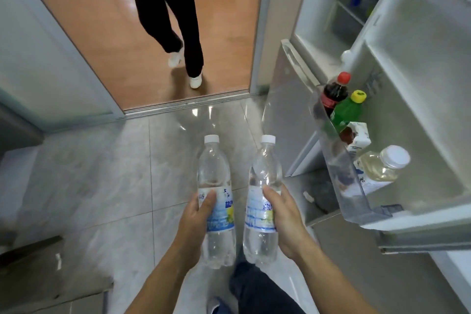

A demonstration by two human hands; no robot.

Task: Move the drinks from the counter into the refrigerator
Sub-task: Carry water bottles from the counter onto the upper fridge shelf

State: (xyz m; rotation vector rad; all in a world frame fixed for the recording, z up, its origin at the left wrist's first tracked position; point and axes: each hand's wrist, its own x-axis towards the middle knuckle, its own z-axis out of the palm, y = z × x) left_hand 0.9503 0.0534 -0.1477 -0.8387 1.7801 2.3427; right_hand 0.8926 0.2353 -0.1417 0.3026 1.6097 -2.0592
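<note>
Two clear bottles are in hand: the left hand (196,222) wraps its fingers round the labelled middle of the left bottle (216,201), and the right hand (285,216) grips the right bottle (262,199) the same way. Both bottles stand upright, side by side, over the tiled floor (102,173). Just to the right hangs the open refrigerator door (420,84), whose door shelf (339,173) already carries a cola bottle (334,94), a green bottle (349,109), a carton (359,137) and a pale bottle (384,166). Room there looks tight, so I would place one bottle at a time, keeping it upright and lowering it into whatever gap remains.
</note>
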